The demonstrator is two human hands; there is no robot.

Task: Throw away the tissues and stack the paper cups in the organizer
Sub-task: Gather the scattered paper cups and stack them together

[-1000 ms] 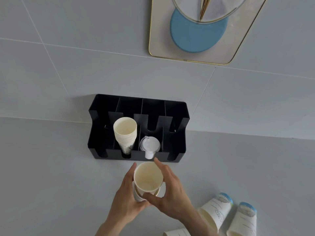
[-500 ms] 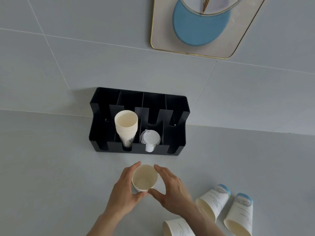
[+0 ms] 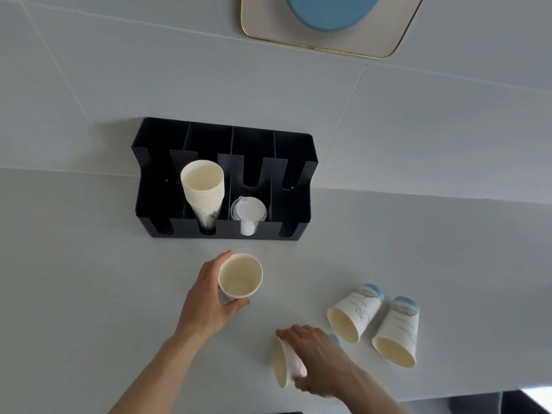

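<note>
My left hand (image 3: 206, 303) grips an upright paper cup (image 3: 240, 279) just in front of the black organizer (image 3: 155, 186). Inside the organizer, a tall stack of paper cups (image 3: 203, 195) fills the second slot and white lids (image 3: 248, 211) sit in the third. My right hand (image 3: 316, 357) wraps over a paper cup lying on its side (image 3: 283, 366) near the counter's front edge. Two more fallen cups, one (image 3: 354, 313) beside the other (image 3: 397, 333), lie to the right with their mouths toward me. No tissues are in view.
The organizer stands against a tiled wall (image 3: 89, 70) on a pale grey counter (image 3: 74, 279). A gold-rimmed panel with a blue disc (image 3: 331, 22) hangs above it. The counter's front edge (image 3: 478, 392) runs along the lower right.
My right hand let go of the upright cup and dropped right and toward me onto the fallen cup. The left hand keeps the upright cup, now held alone. The view tilted down.
</note>
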